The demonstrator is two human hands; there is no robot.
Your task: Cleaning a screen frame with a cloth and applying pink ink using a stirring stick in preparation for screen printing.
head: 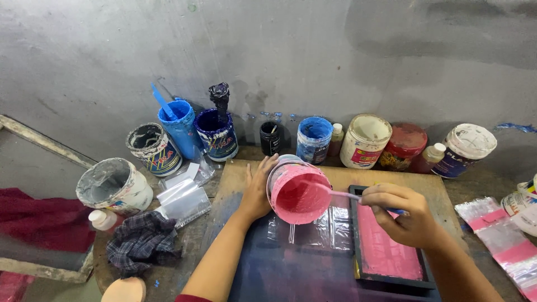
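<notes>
Left hand laid flat against the side of a tilted tub of pink ink, fingers spread and steadying rather than wrapping, so grip open against the wall of the tub. Right hand with grip closed on the handle of a pink-smeared spatula, blade dipped into the mouth of the tub. Tub tipped toward the camera, resting on a wooden board on the worktop, just above a clear plastic sheet. Just to the right, under the right hand, a black-framed printing screen coated in pink. Along the grey wall behind, a row of pots: a blue tub with a blue stick, a dark tub with a black stirrer, a small black jar, a blue-smeared tub, a white tub, a red-lidded jar. At far left, a grey-crusted bucket and a checked rag. At far right, pink-banded clear bags.
</notes>
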